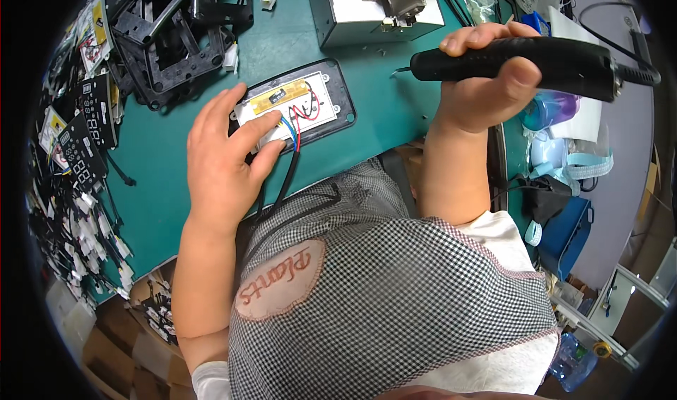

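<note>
Centrally, left hand [226, 160] presses flat on the module [293, 105]; right hand [486, 76] is clenched around the driver [536, 62].

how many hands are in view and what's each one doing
2. The left hand presses on the white circuit board in its black frame on the green mat. The right hand, raised, grips a black handheld power tool. No other hands show.

Bare green mat [395, 104] lies open at three o'clock of the framed circuit board [300, 104]; black frames [176, 40] crowd ten o'clock, metal box [374, 9] twelve.
</note>
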{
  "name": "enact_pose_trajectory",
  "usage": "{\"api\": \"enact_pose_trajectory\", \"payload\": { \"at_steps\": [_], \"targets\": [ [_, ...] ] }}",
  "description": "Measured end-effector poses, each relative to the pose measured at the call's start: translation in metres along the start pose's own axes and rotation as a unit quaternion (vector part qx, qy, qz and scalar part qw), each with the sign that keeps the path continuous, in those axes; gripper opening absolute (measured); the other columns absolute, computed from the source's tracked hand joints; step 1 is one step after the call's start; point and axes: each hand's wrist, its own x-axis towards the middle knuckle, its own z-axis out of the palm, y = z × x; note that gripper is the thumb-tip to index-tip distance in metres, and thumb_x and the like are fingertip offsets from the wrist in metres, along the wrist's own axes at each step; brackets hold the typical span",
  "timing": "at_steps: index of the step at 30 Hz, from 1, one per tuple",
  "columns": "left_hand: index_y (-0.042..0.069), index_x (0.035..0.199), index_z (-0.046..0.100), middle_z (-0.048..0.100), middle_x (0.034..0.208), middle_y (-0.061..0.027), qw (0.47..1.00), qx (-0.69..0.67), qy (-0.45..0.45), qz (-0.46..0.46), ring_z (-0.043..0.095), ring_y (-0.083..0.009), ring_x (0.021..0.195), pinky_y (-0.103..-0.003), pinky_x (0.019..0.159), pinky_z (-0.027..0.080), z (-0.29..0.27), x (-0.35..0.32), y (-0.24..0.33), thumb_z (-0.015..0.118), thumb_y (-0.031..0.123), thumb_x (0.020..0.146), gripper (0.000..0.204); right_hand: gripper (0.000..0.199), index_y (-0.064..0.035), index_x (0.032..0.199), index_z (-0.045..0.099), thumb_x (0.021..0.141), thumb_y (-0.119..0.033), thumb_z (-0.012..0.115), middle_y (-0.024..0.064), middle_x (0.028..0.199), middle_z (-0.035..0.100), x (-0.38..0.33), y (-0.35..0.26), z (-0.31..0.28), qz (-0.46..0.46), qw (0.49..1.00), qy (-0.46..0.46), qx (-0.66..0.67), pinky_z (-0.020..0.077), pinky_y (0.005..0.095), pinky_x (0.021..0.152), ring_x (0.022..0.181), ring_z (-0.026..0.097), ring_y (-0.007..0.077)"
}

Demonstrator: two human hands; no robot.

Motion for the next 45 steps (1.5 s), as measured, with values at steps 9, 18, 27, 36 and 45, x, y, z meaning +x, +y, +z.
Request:
{"api": "enact_pose_trajectory", "payload": {
  "at_steps": [9, 18, 27, 36, 45],
  "targets": [
    [0.001, 0.113, 0.064, 0.066, 0.102, -0.0079, 0.912, -0.379, -0.055, -0.144, 0.059, -0.0145, 0.091, -0.027, 0.082, 0.047, -0.015, 0.010, 0.036, 0.072, 0.007, 0.078, 0.036, 0.073, -0.0041, 0.113, 0.061, 0.078, -0.068, 0.059, 0.0094, 0.083, 0.060, 0.008, -0.048, 0.035, 0.076, 0.952, -0.112, 0.274, 0.0498, 0.0351, 0.057, 0.066, 0.061, 0.0227],
    [0.001, 0.090, 0.058, 0.059, 0.072, -0.0024, 0.675, -0.669, -0.139, -0.278, 0.048, -0.0058, 0.057, -0.019, 0.052, 0.039, -0.009, -0.004, 0.041, 0.055, 0.018, 0.096, 0.018, 0.070, 0.0000, 0.118, 0.056, 0.078, -0.057, 0.064, 0.0079, 0.085, 0.058, -0.005, -0.053, 0.061, 0.160, 0.900, -0.145, 0.379, 0.0459, 0.0332, 0.061, 0.068, 0.059, 0.0202],
    [-0.001, 0.093, 0.063, 0.065, 0.082, -0.0085, 0.834, -0.498, -0.117, -0.209, 0.058, -0.0112, 0.065, -0.023, 0.060, 0.047, -0.026, -0.019, 0.029, 0.057, 0.014, 0.094, 0.016, 0.073, -0.0022, 0.123, 0.053, 0.082, -0.061, 0.056, 0.0085, 0.091, 0.058, -0.017, -0.038, 0.076, 0.180, 0.879, -0.172, 0.406, 0.0481, 0.0360, 0.065, 0.070, 0.058, 0.0197],
    [0.013, 0.106, 0.066, 0.056, 0.127, -0.0113, 0.999, 0.025, 0.007, -0.018, 0.049, -0.0337, 0.123, -0.044, 0.101, 0.039, -0.021, -0.020, -0.020, 0.076, 0.014, 0.067, 0.040, 0.086, -0.0034, 0.131, 0.044, 0.081, -0.073, 0.052, 0.0140, 0.091, 0.059, -0.044, -0.005, 0.100, 0.057, 0.906, -0.242, 0.343, 0.0539, 0.0394, 0.061, 0.070, 0.062, 0.0248],
    [0.013, 0.103, 0.065, 0.057, 0.126, -0.0093, 1.000, -0.006, 0.010, -0.015, 0.049, -0.0332, 0.123, -0.045, 0.101, 0.040, -0.016, -0.017, -0.027, 0.077, 0.017, 0.065, 0.040, 0.080, -0.0019, 0.124, 0.043, 0.077, -0.064, 0.064, 0.0157, 0.085, 0.058, -0.066, 0.011, 0.115, 0.107, 0.920, -0.247, 0.286, 0.0539, 0.0380, 0.059, 0.065, 0.062, 0.0265]
  ]
}}
